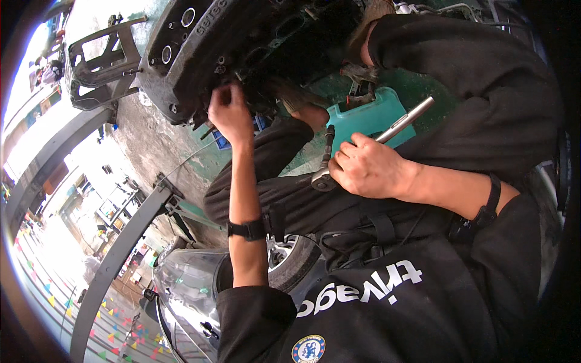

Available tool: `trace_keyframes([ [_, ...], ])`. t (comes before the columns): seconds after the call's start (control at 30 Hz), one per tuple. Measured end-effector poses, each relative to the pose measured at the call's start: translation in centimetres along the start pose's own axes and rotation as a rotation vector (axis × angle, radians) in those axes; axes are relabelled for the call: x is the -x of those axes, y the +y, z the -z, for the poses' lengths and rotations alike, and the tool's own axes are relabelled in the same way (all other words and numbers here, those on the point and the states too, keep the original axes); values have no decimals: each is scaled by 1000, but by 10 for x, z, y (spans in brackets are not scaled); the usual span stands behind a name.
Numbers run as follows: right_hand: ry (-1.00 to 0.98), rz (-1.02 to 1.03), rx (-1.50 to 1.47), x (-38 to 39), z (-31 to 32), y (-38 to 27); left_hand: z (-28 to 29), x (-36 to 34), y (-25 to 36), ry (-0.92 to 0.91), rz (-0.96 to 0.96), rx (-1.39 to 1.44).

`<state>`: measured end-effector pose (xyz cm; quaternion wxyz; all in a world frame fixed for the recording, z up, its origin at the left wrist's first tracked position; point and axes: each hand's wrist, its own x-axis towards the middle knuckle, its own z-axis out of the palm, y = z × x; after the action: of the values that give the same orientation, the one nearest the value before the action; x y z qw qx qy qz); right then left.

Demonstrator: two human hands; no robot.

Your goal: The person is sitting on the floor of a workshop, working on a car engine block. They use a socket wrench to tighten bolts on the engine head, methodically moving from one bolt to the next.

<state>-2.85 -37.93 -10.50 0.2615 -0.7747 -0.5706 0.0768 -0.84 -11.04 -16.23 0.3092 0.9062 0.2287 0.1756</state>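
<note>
My left hand (230, 115) is raised to the lower edge of a dark metal assembly (181, 66) with bolts and round holes. Its thumb and forefinger are curled together; whatever lies between them is too small or blurred to make out. My right hand (369, 166) grips a ratchet wrench (322, 180) with a long silver handle (408, 121) pointing up to the right and a black extension (329, 139) rising from its head. Behind that hand sits a translucent teal plastic container (354, 124) with a metal part just above it.
My bent legs (460, 103) surround the work area on a worn concrete floor (151, 139). A blue tray (224, 142) is partly hidden behind my left hand. Steel lift posts and beams (97, 296), a metal bracket (97, 54) and a dark car with its wheel (290, 263) are around me.
</note>
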Motion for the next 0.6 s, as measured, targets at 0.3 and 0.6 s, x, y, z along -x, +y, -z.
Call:
trace_keyframes([
  [0.3,116,68,-11,1,11,-15,-3,107,9,-966,1238,633],
  [0.6,-28,-29,-158,4,4,-19,2,105,-10,-750,1412,1053],
])
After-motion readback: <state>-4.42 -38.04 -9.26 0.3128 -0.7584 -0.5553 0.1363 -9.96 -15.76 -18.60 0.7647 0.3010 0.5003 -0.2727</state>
